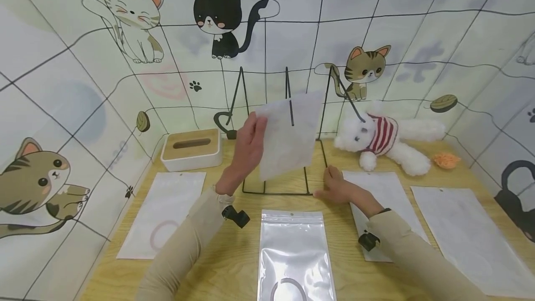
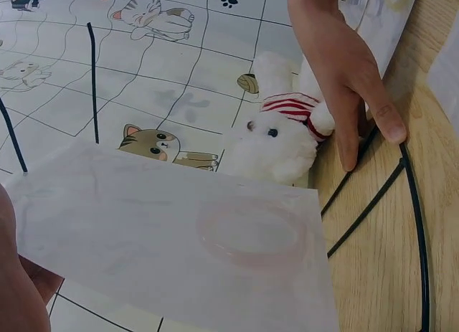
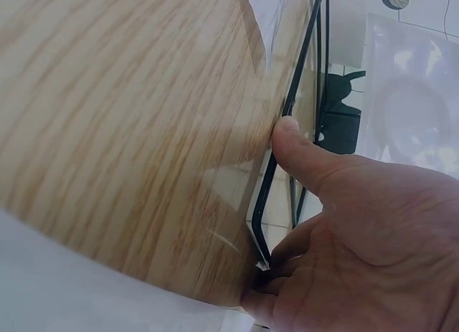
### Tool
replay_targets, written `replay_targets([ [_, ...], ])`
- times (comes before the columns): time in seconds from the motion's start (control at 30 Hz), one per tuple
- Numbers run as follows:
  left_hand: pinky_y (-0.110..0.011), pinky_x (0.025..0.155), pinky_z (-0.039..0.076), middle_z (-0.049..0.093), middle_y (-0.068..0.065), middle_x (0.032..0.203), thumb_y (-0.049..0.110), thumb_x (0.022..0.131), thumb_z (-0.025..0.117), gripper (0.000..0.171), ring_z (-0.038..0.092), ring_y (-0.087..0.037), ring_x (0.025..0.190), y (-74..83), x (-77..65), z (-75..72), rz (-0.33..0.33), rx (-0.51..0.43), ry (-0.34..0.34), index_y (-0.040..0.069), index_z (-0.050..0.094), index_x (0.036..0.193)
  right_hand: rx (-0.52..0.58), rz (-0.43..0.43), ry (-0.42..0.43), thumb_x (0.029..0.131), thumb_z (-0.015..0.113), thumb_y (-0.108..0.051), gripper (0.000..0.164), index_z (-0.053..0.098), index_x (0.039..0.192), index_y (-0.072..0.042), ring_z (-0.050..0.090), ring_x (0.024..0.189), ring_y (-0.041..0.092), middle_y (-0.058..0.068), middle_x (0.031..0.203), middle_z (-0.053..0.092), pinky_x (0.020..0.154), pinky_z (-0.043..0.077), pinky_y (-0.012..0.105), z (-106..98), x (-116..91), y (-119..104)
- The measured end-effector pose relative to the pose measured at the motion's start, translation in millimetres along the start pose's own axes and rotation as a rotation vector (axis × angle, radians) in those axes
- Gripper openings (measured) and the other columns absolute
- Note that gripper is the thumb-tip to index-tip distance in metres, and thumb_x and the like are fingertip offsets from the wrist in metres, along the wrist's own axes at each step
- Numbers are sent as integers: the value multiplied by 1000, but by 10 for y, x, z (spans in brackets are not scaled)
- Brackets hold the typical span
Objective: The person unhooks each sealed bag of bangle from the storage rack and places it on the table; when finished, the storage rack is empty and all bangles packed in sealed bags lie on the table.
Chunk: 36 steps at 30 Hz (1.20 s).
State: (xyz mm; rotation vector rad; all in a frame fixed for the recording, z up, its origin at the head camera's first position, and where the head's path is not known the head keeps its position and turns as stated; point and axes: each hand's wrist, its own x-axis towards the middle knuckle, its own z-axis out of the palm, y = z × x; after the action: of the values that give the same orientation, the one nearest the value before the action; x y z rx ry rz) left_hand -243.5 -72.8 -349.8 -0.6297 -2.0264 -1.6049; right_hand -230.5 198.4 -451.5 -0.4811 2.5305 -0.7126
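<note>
My left hand [image 1: 249, 145] grips the left edge of a flat white pouch [image 1: 286, 147], thumb on its front. A faint pink ring marks this pouch in the left wrist view. It hangs at the middle prong [image 1: 291, 113] of a black wire rack [image 1: 276, 193]; the prong's front end shows over the pouch's upper part. Low at the right, my right hand [image 1: 336, 187] holds the front right corner of the rack's base. In the right wrist view its thumb presses the base bar [image 3: 265, 188] while the other fingers curl at the corner.
A silver zip pouch [image 1: 292, 240] lies in front of the rack. White pouches [image 1: 167, 208] lie at left and right [image 1: 459, 226]. Behind are a wooden-lidded white box [image 1: 191, 150], a plush toy in a striped top [image 1: 384, 134] and a small orange thing [image 1: 446, 160].
</note>
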Motion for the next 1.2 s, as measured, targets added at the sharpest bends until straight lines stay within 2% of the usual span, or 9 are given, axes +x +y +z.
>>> replay_targets([
  [0.13, -25, 56, 28, 26, -3, 70, 13, 108, 41, 21, 37, -21, 63, -136, 7, 26, 23, 11, -10, -2, 47, 94, 7, 6, -1, 102, 56, -30, 94, -5, 146, 25, -12, 145, 57, 45, 154, -14, 120, 5, 66, -6, -10, -7],
  [0.33, -26, 56, 26, 26, -3, 71, 22, 109, 40, 27, 30, -17, 60, -174, 0, 2, 63, 14, 5, 2, 45, 92, 6, 0, -5, 102, 55, -29, 93, -6, 146, 25, -12, 146, 57, 45, 154, -15, 120, 4, 65, -7, 13, -13],
  [0.37, -26, 56, 26, 26, -3, 71, 24, 109, 39, 28, 30, -17, 61, -171, -1, -2, 65, 14, 8, 2, 45, 92, 7, -4, -5, 102, 55, -29, 93, -6, 146, 25, -12, 146, 57, 45, 154, -15, 120, 4, 65, -6, 16, -14],
  [0.6, -23, 59, 22, 23, 2, 71, 12, 109, 38, 25, 24, -15, 62, 196, -66, -36, -17, -11, 18, -2, 40, 87, 14, -9, -6, 102, 55, -29, 93, -7, 146, 24, -13, 146, 57, 45, 154, -15, 120, 4, 65, 3, 20, -10],
  [0.77, -24, 59, 24, 23, 1, 70, 12, 108, 39, 23, 28, -16, 62, 92, -96, -24, -20, -23, 10, -5, 46, 94, 21, -13, 5, 102, 56, -29, 94, -7, 146, 24, -13, 145, 57, 45, 154, -15, 119, 4, 66, 9, 24, 22],
  [0.9, -25, 58, 24, 25, -1, 69, 12, 108, 40, 23, 28, -17, 61, -27, -148, -29, -3, -9, 15, -3, 45, 91, 33, -21, 3, 102, 56, -30, 94, -7, 146, 24, -14, 145, 57, 45, 154, -16, 119, 4, 66, 12, 14, 31],
  [1.0, -25, 59, 24, 26, -2, 71, 13, 108, 41, 25, 27, -17, 63, -16, -193, -50, 16, -5, 17, 1, 42, 87, 33, -17, 4, 102, 56, -30, 94, -8, 147, 24, -15, 146, 56, 44, 154, -16, 120, 3, 66, 16, 7, 36],
  [1.2, -26, 62, 27, 27, -4, 73, 18, 109, 39, 25, 30, -17, 66, 67, -248, -77, 71, -30, 0, 1, 43, 91, 19, -29, 17, 102, 56, -28, 93, -7, 146, 25, -13, 145, 58, 45, 153, -15, 119, 4, 66, 8, 12, 45],
])
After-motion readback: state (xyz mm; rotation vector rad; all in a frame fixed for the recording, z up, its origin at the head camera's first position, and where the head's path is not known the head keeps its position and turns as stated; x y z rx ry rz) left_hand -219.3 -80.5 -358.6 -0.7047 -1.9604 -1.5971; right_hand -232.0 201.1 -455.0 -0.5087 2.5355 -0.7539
